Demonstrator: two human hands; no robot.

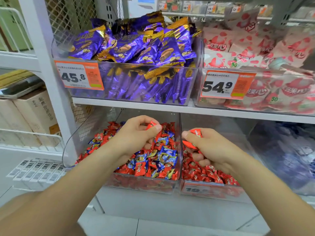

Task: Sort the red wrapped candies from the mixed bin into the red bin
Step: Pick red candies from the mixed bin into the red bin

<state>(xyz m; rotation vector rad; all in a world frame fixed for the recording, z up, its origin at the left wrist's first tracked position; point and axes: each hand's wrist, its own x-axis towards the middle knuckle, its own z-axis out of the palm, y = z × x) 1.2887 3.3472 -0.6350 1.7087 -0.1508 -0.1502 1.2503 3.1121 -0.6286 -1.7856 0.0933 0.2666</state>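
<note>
Left hand (pixel 136 133) pinches a red candy (pixel 151 124) over the mixed bin (pixel 119 178), while right hand (pixel 209 147) clutches several above the red bin (pixel 213 188), ready to drop.

1. Left hand (pixel 136 132) pinches a red candy (pixel 151 124) over the mixed bin (pixel 178 147).
2. Right hand (pixel 211 147), at its 3 o'clock, grips red candies (pixel 196 133) over the red bin (pixel 201 188).
3. Purple packets (pixel 133 48) sit at 12 o'clock.
</note>
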